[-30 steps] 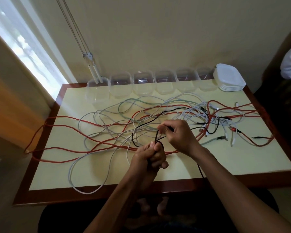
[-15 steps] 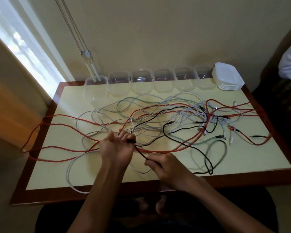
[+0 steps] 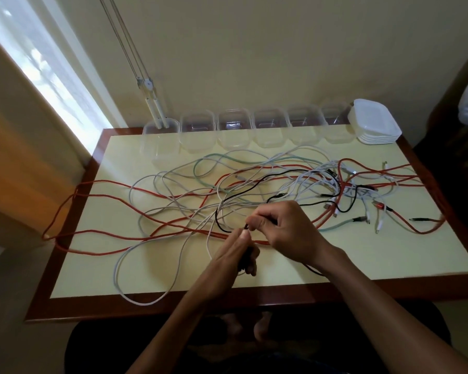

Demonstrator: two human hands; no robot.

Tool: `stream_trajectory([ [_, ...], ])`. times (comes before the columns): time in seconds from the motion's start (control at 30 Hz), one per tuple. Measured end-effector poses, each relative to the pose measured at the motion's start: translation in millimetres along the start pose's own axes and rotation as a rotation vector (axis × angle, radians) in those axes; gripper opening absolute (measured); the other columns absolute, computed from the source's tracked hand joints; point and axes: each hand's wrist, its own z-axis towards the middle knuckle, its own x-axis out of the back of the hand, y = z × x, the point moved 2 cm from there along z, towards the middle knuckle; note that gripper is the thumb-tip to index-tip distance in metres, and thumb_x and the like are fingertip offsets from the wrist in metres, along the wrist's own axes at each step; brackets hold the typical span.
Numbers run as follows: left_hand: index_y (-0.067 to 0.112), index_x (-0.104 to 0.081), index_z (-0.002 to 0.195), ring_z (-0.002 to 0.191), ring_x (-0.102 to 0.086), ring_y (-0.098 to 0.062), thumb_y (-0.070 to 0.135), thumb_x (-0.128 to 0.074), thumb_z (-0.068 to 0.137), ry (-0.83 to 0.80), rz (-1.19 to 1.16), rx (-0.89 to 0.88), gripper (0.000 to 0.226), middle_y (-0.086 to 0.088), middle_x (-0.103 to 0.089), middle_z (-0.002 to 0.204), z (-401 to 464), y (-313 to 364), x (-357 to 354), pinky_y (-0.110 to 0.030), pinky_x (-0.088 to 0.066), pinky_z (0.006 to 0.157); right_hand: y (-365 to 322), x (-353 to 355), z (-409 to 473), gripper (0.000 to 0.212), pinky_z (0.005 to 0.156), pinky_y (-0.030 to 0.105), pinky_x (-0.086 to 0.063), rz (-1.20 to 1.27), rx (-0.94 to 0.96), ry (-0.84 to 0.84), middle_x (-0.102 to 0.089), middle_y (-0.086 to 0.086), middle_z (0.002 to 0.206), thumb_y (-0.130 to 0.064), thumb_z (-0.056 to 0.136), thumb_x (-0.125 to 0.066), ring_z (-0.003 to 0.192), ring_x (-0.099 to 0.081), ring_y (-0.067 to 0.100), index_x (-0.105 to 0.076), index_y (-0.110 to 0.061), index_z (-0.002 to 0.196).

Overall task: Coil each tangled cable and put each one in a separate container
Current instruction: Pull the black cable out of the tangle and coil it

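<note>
- A person's two hands meet over the near middle of a cream surface (image 3: 389, 255) with a dark red-brown border, working a thin black cable (image 3: 257, 186) out of a spread of tangled leads.
- The right hand (image 3: 289, 233) pinches the black cable between thumb and curled fingers (image 3: 257, 221); a stretch of it runs on under the right wrist towards the near edge.
- The left hand (image 3: 237, 253) is closed round black cable loops, its thumb lying along the top and its fingers curled underneath, just beside the right hand.
- From the pinch, the black cable arcs away across the middle of the surface and into the knot of plugs at the right.
- Red cables (image 3: 106, 195) loop widely, hanging over the left edge; white cables (image 3: 146, 265) trail to the near edge; a pale green cable (image 3: 227, 157) lies farther back.
- Six clear containers (image 3: 197, 130) stand in a row along the far edge against the wall.
- A stack of white lids (image 3: 373, 122) sits at the far right corner, beside the last container.
- Window-blind cords (image 3: 149, 103) hang down into the leftmost container.
</note>
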Motion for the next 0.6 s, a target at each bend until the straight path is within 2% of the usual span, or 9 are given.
stream_trajectory([
  [0.07,0.010,-0.048,0.088,0.064,-0.051,-0.016,0.041,-0.039,0.097,-0.006,0.017,-0.019,0.033,0.001,-0.053,0.071,-2,7,-5,-0.040,-0.041,0.071,5,0,4,0.020,0.053,0.022,-0.036,0.018,-0.019,0.008,-0.056,-0.012,0.056,-0.017,0.095,-0.063,0.055,-0.049,0.005,-0.072,-0.009,0.078],
  [0.13,0.009,-0.045,0.083,0.057,-0.045,-0.015,0.036,-0.040,0.097,-0.011,-0.043,-0.019,0.031,0.002,-0.046,0.064,-1,11,-10,-0.035,-0.044,0.066,7,-1,7,0.022,0.052,0.027,-0.037,0.031,-0.030,0.019,-0.053,-0.009,0.055,-0.019,0.095,-0.063,0.053,-0.046,0.005,-0.070,-0.012,0.076],
  [0.2,0.012,-0.043,0.076,0.050,-0.033,-0.013,0.034,-0.042,0.096,0.001,-0.188,0.006,0.030,0.002,-0.033,0.059,0,15,-11,-0.028,-0.043,0.055,10,-1,8,0.023,0.051,0.022,-0.034,0.045,-0.051,0.035,-0.052,-0.012,0.052,-0.020,0.096,-0.062,0.051,-0.045,0.004,-0.069,-0.015,0.074],
  [0.27,0.015,-0.043,0.071,0.045,-0.024,-0.010,0.032,-0.046,0.096,0.035,-0.380,0.051,0.030,0.003,-0.024,0.057,2,17,-10,-0.023,-0.036,0.045,13,-2,7,0.025,0.051,0.015,-0.030,0.051,-0.071,0.058,-0.052,-0.017,0.050,-0.019,0.096,-0.062,0.049,-0.045,0.003,-0.071,-0.010,0.075],
  [0.37,0.016,-0.043,0.066,0.038,-0.018,-0.005,0.028,-0.048,0.092,0.068,-0.697,0.147,0.029,0.005,-0.020,0.052,6,20,-5,-0.019,-0.021,0.035,19,-8,2,0.029,0.052,0.018,-0.029,0.043,-0.079,0.078,-0.048,-0.014,0.049,-0.022,0.097,-0.061,0.048,-0.041,0.003,-0.068,-0.009,0.072],
  [0.43,0.015,-0.044,0.065,0.040,-0.015,-0.006,0.024,-0.051,0.091,0.000,-0.960,0.163,0.029,0.006,-0.020,0.051,10,20,7,-0.020,-0.017,0.037,23,-15,-4,0.031,0.051,0.015,-0.027,0.051,-0.102,0.071,-0.047,-0.015,0.048,-0.021,0.098,-0.059,0.048,-0.040,0.002,-0.065,-0.008,0.070],
  [0.5,0.013,-0.047,0.069,0.045,-0.020,-0.008,0.020,-0.052,0.092,-0.074,-1.245,0.079,0.025,0.005,-0.025,0.055,14,25,25,-0.023,-0.023,0.042,26,-20,-12,0.032,0.051,0.014,-0.028,0.034,-0.123,0.060,-0.049,-0.017,0.049,-0.021,0.098,-0.059,0.049,-0.043,0.001,-0.063,-0.013,0.068],
  [0.53,0.012,-0.046,0.071,0.047,-0.024,-0.010,0.021,-0.050,0.093,0.000,-1.322,0.029,0.024,0.005,-0.027,0.058,16,28,37,-0.024,-0.027,0.045,27,-22,-17,0.031,0.052,0.014,-0.029,0.018,-0.131,0.050,-0.051,-0.019,0.051,-0.021,0.098,-0.059,0.051,-0.046,0.000,-0.062,-0.017,0.067],
  [0.6,0.012,-0.042,0.078,0.053,-0.030,-0.011,0.028,-0.042,0.095,0.276,-1.368,-0.054,0.023,0.002,-0.032,0.066,18,34,63,-0.024,-0.035,0.048,30,-25,-28,0.031,0.052,0.014,-0.030,-0.019,-0.145,0.027,-0.053,-0.020,0.051,-0.024,0.098,-0.059,0.051,-0.048,0.000,-0.062,-0.021,0.067],
])
